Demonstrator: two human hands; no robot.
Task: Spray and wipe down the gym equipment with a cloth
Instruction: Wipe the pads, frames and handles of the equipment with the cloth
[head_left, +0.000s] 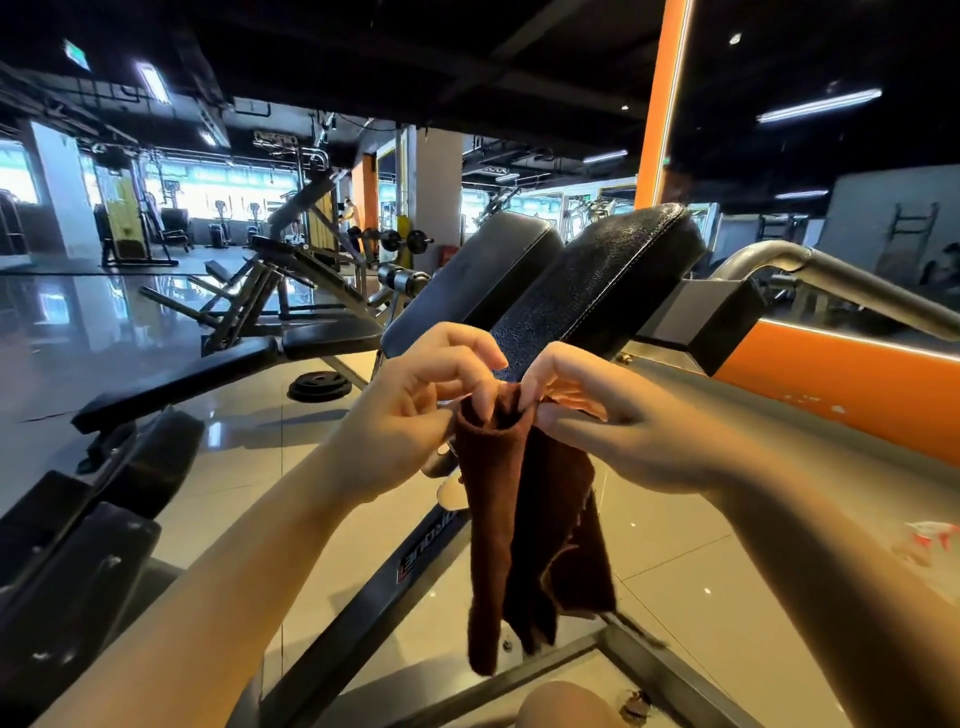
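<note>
Both hands up front: the left hand (415, 410) and right hand (597, 421) each pinch the top edge of the dark brown terry cloth (524, 519), which hangs limp just before the black cracked-leather padded bench cushion (597, 280).

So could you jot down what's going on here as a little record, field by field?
place: gym floor with benches and machines
left hand: pinches the top edge of the brown cloth
right hand: pinches the same top edge, close beside the left
cloth: hangs down from both hands, touching no pad
nearest equipment: two black padded rests just beyond the hands
floor: weight plate lying flat on the tiles
spray bottle: none clearly visible
wiping: not under way
</note>
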